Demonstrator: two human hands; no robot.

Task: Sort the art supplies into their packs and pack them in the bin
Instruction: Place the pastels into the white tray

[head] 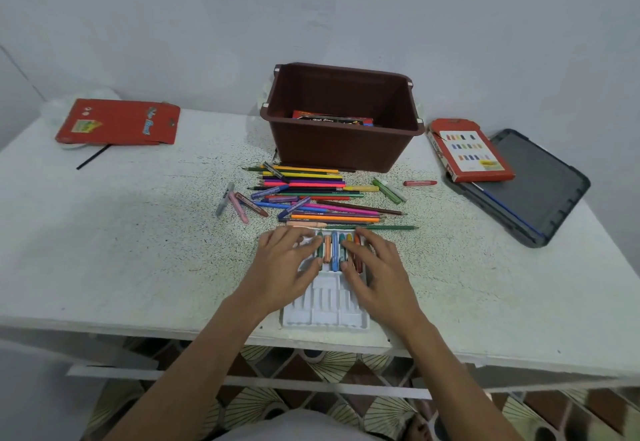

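Two hands work at the white tray (pixel 325 316): the left hand (pixel 287 267) and right hand (pixel 375 267) each lie with the grip apart, fingers seemingly pressing the crayons (pixel 334 250) at the tray's far end rather than clamping any. Done well, each crayon should be nudged flat into its own groove before reaching for the loose pile (pixel 311 194) just beyond the tray, short of the bin (pixel 343 142).
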